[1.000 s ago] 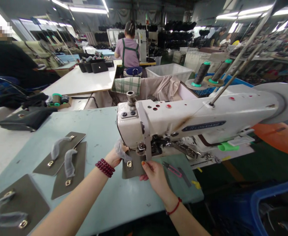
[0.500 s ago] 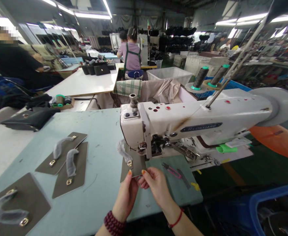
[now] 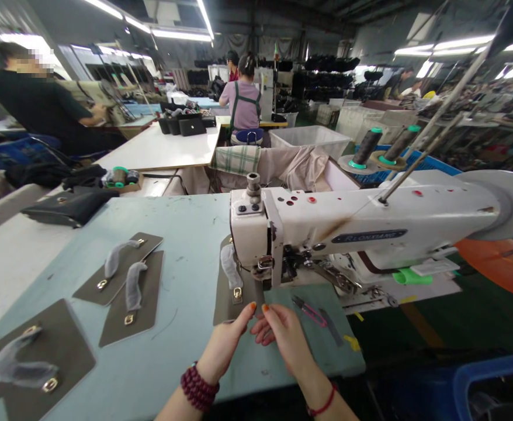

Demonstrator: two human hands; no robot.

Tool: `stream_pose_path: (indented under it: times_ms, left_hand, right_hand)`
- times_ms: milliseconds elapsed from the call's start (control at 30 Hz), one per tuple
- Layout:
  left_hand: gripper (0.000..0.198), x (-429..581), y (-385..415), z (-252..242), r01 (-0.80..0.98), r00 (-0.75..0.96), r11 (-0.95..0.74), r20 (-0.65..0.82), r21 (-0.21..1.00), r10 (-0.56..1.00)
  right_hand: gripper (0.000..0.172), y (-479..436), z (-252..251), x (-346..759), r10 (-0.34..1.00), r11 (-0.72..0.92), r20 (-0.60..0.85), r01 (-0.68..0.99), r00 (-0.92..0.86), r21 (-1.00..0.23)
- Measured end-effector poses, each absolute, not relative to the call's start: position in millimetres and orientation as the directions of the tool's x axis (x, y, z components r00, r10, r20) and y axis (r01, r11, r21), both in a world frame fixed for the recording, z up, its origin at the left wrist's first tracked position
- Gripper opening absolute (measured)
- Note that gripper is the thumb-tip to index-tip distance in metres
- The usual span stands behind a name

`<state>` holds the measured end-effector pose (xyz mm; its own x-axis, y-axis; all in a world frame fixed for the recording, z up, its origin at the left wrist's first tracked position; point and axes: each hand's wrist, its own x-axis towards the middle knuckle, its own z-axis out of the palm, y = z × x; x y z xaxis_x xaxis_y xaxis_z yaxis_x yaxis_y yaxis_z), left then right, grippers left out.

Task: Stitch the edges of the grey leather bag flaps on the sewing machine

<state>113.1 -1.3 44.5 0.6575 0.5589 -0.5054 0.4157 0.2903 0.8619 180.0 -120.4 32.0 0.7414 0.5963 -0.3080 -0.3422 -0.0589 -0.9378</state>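
Note:
A grey-brown panel point(image 3: 222, 304) lies under the head of the white sewing machine point(image 3: 300, 216), its wrapped handle point(image 3: 230, 266) and gold buckle on top. My left hand point(image 3: 228, 340) is at the panel's near right corner, thumb above and the other fingers mostly hidden, apparently pinching the edge. My right hand point(image 3: 283, 333) is just to the right, thumb tip near the panel's edge and fingers curled loosely below; whether it grips the edge is unclear. Several similar panels point(image 3: 70, 351) with wrapped handles lie on the left of the pale green table point(image 3: 182, 263).
Pink-handled snips point(image 3: 311, 313) and a grey strip point(image 3: 333, 327) lie right of my hands. A black bag point(image 3: 68, 207) rests at the left. Thread cones point(image 3: 367, 146) stand behind the machine. A blue bin point(image 3: 493, 374) is at lower right. Other people sit farther back.
The panel under the machine has turned, with its handle now more to the left of the machine head. My hands have shifted to its right corner. The whole view has moved slightly.

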Motion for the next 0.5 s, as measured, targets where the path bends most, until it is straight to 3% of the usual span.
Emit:
stream_pose_path:
  times_ms: [133, 267, 500]
  left_hand:
    - [0.050, 114.0, 1.8, 49.3, 0.521, 0.659, 0.223, -0.554, 0.824, 0.508]
    - [0.051, 114.5, 1.7, 51.0, 0.492, 0.693, 0.255, -0.551, 0.833, 0.465]
    - [0.059, 118.9, 5.2, 48.0, 0.558, 0.658, 0.183, -0.566, 0.810, 0.497]
  right_hand:
    - [0.050, -118.3, 31.1, 182.4, 0.606, -0.069, -0.291, -0.315, 0.740, -0.947]
    - [0.051, -118.8, 28.7, 182.5, 0.615, -0.060, -0.285, -0.316, 0.736, -0.947]
    - [0.048, -113.6, 27.5, 187.9, 0.592, -0.034, -0.257, -0.295, 0.764, -0.955]
